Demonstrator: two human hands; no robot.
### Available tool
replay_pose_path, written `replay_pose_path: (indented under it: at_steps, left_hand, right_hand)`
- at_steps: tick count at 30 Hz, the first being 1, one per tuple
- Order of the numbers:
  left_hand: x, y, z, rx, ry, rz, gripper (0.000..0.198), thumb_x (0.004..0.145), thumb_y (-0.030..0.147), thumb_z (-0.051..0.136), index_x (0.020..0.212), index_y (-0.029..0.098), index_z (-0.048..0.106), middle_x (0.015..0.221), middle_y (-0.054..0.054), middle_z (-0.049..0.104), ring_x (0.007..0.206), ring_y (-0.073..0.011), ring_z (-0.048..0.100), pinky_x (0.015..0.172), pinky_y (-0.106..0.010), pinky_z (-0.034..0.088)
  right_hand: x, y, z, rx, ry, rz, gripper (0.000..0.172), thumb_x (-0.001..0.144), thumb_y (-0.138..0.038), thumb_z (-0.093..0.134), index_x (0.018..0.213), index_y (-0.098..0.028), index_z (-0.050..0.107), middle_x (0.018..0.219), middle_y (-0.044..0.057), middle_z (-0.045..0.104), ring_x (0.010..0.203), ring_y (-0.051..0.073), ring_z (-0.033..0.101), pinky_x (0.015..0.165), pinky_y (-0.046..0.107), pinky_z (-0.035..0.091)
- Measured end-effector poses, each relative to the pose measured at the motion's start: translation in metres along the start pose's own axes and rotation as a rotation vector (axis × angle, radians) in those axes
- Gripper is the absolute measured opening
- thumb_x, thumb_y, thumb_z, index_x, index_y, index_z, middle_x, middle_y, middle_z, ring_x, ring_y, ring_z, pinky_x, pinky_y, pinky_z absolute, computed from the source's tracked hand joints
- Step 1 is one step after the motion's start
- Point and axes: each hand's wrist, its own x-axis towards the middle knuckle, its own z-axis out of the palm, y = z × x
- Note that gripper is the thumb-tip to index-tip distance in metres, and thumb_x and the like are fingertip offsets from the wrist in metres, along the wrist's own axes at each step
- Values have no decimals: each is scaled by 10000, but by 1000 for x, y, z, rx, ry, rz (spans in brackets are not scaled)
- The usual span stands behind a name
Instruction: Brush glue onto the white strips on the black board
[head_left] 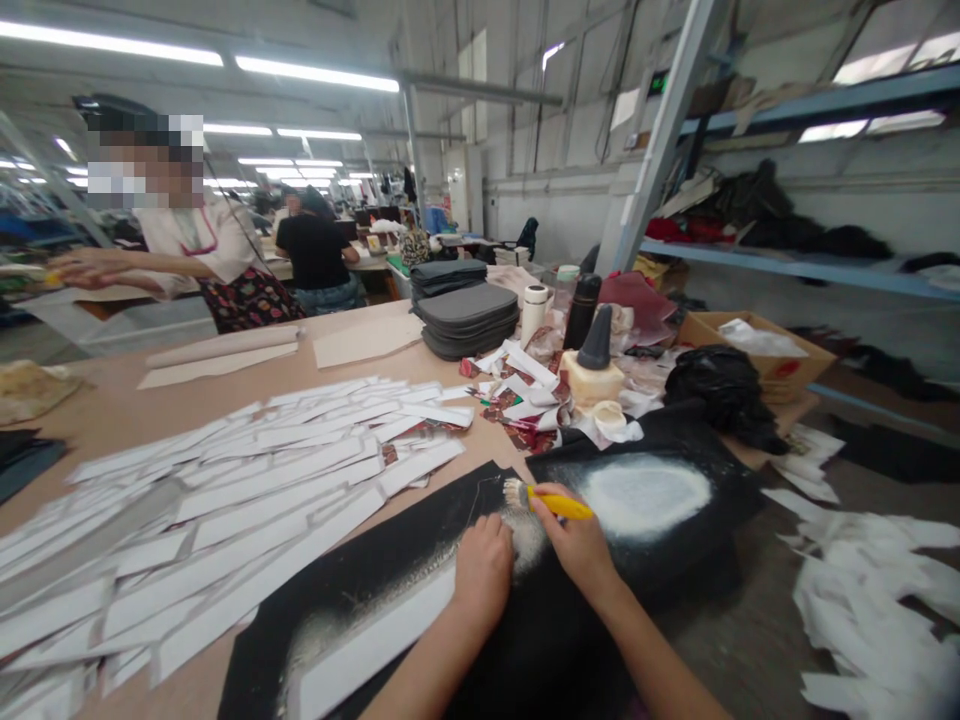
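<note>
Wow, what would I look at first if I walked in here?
You'd probably spot the big fan of white strips first, spread over the left of the table. Then your eye would jump to the front, where the right hand grips a yellow-handled brush on a black sheet with a pale patch, and the left hand rests beside it. Farther back on the table, stacked grey pads stand out too.

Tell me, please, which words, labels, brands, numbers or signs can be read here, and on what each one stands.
No text is legible in this view.
Green lit display on the wall: too small to read.
Red mark on the cardboard box: too blurred to read.
Yellow brush handle: no text visible.
</note>
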Motion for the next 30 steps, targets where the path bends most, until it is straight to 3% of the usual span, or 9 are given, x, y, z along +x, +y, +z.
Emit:
replay_pose_path:
  at_steps: [2, 7, 10, 16, 21, 25, 30]
  left_hand:
    - [-4, -5, 1, -46, 29, -18, 155, 829, 104, 436, 789, 154, 577, 845, -48, 568, 832, -181, 525, 734, -283, 406]
    - [-14, -17, 2, -198, 98, -89, 161, 836, 114, 424, 808, 177, 570, 787, -6, 581, 753, -118, 554, 693, -208, 406]
    - [-17, -20, 1, -279, 126, -117, 148, 814, 116, 444, 782, 184, 571, 756, 6, 585, 719, -110, 561, 666, -198, 408]
    - [-20, -20, 3, -399, 182, -139, 151, 797, 120, 442, 762, 178, 576, 757, -6, 597, 724, -124, 561, 681, -222, 414]
    - [-23, -25, 7, -495, 234, -164, 140, 779, 140, 433, 740, 180, 560, 745, -14, 592, 708, -136, 550, 669, -243, 412]
    - [-28, -33, 6, -587, 276, -218, 139, 774, 180, 422, 742, 182, 558, 732, -14, 588, 686, -139, 542, 647, -246, 410]
    - [-37, -47, -3, -945, 335, -440, 175, 717, 333, 514, 701, 177, 592, 680, -20, 591, 637, -153, 523, 620, -261, 406]
  right_hand:
    - [-2, -2, 4, 9, 2, -20, 242, 866, -343, 453, 981, -193, 604, 946, 61, 672, 813, 197, 618, 781, 347, 477]
    - [-14, -8, 15, 93, -154, -16, 290, 893, -265, 366, 1113, -204, 545, 697, 4, 653, 666, 164, 610, 666, 288, 488]
    - [-21, -9, 23, 89, -210, -28, 295, 870, -205, 352, 1100, -203, 536, 770, 14, 670, 736, 174, 613, 711, 311, 485]
    - [-25, -7, 37, -13, -177, 57, 280, 799, -210, 472, 1071, -197, 537, 919, 66, 634, 882, 214, 595, 797, 348, 470]
    - [-24, -2, 44, -36, -319, 119, 388, 682, -58, 467, 1037, -201, 530, 946, 54, 621, 892, 191, 579, 805, 312, 449]
    - [-24, -2, 43, -41, -342, 139, 443, 651, -18, 417, 1046, -185, 529, 949, 62, 617, 904, 187, 573, 817, 307, 438]
    - [-23, -3, 42, -40, -337, 146, 453, 657, -24, 406, 1055, -194, 542, 952, 63, 624, 898, 190, 582, 806, 302, 451]
